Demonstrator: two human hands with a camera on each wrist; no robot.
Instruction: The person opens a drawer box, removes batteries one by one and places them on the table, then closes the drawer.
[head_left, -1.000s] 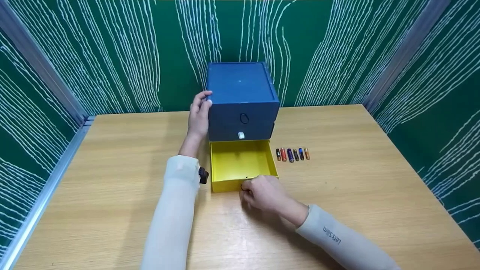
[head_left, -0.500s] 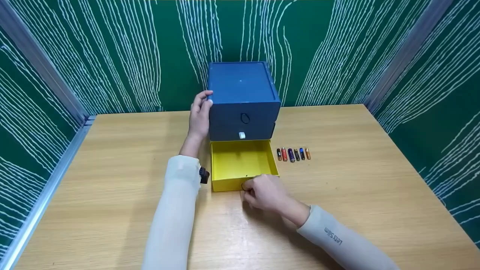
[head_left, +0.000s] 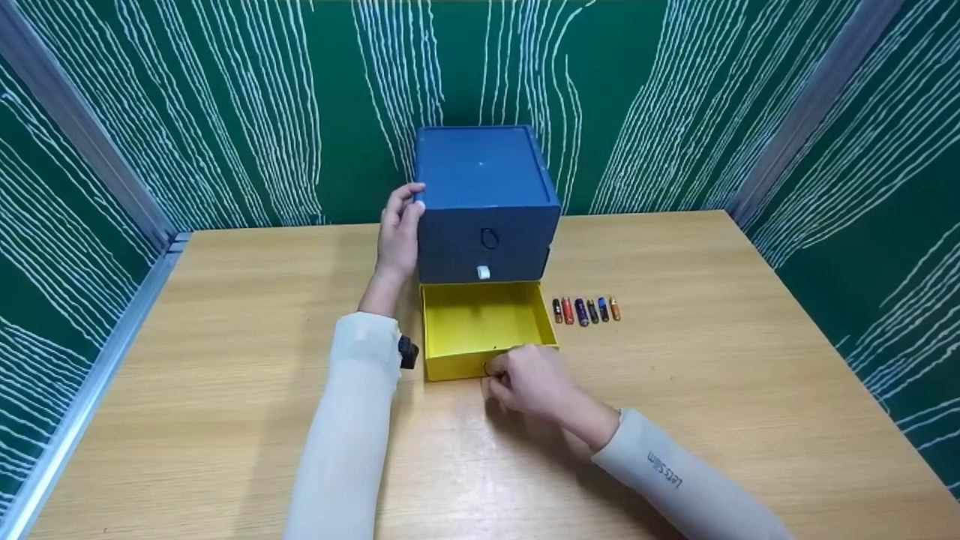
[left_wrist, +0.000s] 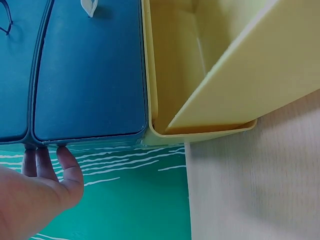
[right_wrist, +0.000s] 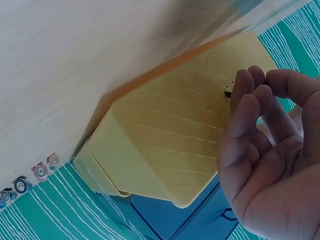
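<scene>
A stacked drawer unit (head_left: pixel 480 166) stands at the back, two blue tiers over a yellow one. Its yellow drawer (head_left: pixel 452 367) is pulled out and bare inside. Against the unit's left side, my left hand (head_left: pixel 397 238) rests its fingertips; the left wrist view shows those fingers (left_wrist: pixel 72 172) nearly straight, touching the blue wall. At the drawer's front, my right hand (head_left: pixel 534 381) pinches the small dark loop pull (right_wrist: pixel 227 93), mostly hidden by the fingertips. Several batteries (head_left: pixel 581 311) in different colours lie in a row just right of the drawer.
A white tab pull (head_left: pixel 483 272) and a black loop (head_left: pixel 489 238) hang on the blue drawer fronts. The wooden table (head_left: pixel 225 390) reaches green walls (head_left: pixel 352 172) with white wavy lines at the back and sides.
The yellow drawer's front and my right hand have shifted slightly toward the blue unit. My left hand stays at the unit's side, and the batteries lie as before.
</scene>
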